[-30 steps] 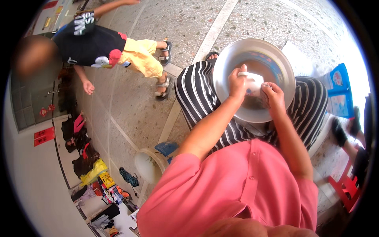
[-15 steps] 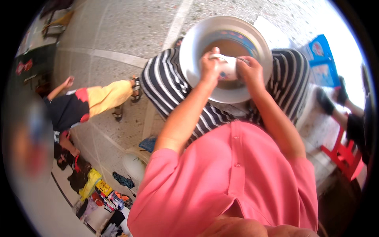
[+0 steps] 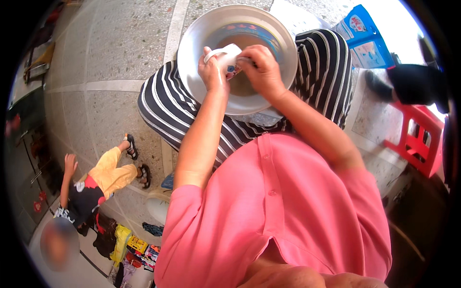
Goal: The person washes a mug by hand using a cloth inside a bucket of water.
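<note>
A white mug (image 3: 231, 52) with a coloured print is tilted over a wide silver metal basin (image 3: 191, 45). My left hand (image 3: 211, 74) is closed round the mug on its handle side. At the mug's other end, my right hand (image 3: 264, 72) has its fingers pinched together. Something small and greyish shows at those fingertips, too little of it to name. Shallow brownish water (image 3: 244, 89) lies in the basin below, and a blue print curves along its far inner side. Black-and-white striped trousers (image 3: 324, 72) flank the basin, one knee on each side.
A blue-and-white pouch (image 3: 370, 43) stands beyond my right knee. Behind it are a person's dark-clad leg (image 3: 415, 84) and a red plastic stool (image 3: 422, 139). To the left, a person in yellow trousers (image 3: 113, 168) stands near colourful piled items (image 3: 137, 247) and a pale bucket (image 3: 157, 207).
The whole view has shifted, putting the basin farther up and left. The mug is now more tilted. The person on the left has raised a hand; the leg at right has moved.
</note>
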### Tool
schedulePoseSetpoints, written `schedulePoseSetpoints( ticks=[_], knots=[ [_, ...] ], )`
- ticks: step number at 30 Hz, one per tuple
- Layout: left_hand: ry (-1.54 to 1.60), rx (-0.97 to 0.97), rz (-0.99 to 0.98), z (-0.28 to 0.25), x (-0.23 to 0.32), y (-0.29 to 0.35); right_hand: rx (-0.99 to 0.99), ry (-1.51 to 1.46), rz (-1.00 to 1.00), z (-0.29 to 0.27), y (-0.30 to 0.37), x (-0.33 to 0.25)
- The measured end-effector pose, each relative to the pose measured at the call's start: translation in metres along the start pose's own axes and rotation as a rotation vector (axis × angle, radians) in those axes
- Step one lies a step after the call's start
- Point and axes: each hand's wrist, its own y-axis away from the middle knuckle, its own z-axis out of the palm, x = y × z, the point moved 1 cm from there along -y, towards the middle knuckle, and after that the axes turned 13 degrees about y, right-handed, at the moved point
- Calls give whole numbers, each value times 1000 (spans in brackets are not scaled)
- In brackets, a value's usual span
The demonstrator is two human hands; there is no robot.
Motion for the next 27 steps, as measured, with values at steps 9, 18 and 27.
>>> schedulePoseSetpoints(
  ticks=[9, 18, 27],
  knots=[
    [349, -136, -413, 3, -9, -2, -15, 258, -107, 7, -17, -14],
    [336, -45, -462, -6, -13, -6, -166, -115, 530, 10, -20, -9],
    [354, -245, -503, -5, -18, -17, -142, -976, 882, 25, -15, 30]
  ],
)
